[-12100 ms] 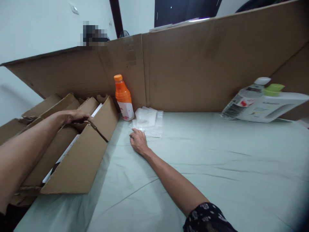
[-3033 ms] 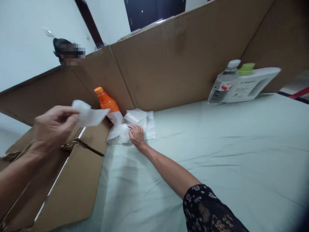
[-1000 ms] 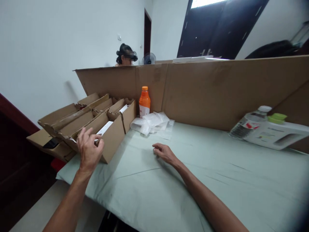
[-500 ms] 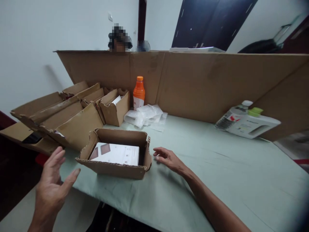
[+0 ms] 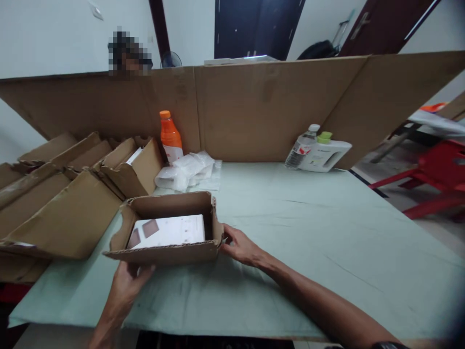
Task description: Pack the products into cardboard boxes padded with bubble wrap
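An open-topped cardboard box (image 5: 163, 255) stands over the near left of the table, with a white printed carton (image 5: 170, 230) lying inside it. My left hand (image 5: 131, 277) is at the front left of the box, its fingers going under the bottom edge and partly hidden there, the thumb stretched along the front. At the right end, my right hand (image 5: 238, 246) grips the box's short wall, with fingertips out of sight behind the cardboard.
Several more cardboard boxes (image 5: 69, 213) crowd the left side. Behind are an orange bottle (image 5: 170, 138), bubble wrap (image 5: 189, 169), a clear bottle (image 5: 302, 148) and a white jug (image 5: 325, 156). A tall cardboard panel (image 5: 254, 106) borders the back. A person's head shows beyond it. A red chair (image 5: 441, 167) stands right.
Both hands have come in from beside the box and now hold it, the left from below, the right at its end. My view has swung to the right.
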`<state>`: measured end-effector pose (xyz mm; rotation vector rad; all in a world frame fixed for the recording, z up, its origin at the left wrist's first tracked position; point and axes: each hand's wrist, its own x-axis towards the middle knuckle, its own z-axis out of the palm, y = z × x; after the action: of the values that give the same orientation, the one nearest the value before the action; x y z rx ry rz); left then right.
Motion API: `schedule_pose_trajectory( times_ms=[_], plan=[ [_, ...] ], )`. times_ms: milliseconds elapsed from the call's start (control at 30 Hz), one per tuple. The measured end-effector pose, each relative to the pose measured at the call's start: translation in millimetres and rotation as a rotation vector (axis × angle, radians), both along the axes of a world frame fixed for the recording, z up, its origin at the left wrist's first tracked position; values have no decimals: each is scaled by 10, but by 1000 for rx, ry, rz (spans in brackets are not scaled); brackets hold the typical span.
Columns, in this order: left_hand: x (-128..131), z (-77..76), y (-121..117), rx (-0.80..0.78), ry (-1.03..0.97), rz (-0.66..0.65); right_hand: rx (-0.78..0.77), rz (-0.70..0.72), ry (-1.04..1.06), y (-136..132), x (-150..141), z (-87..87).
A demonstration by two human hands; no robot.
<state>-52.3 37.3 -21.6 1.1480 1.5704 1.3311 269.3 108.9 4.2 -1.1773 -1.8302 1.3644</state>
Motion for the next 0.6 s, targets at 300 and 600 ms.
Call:
schedule_pose_trajectory(
  times_ms=[300, 600],
  plan=[
    [693, 5, 911, 53, 59, -172, -19, -230, 115, 124, 680, -77],
    [772, -378, 764, 69, 76, -99, 50, -372, 73, 1207, 980, 172]
  ],
)
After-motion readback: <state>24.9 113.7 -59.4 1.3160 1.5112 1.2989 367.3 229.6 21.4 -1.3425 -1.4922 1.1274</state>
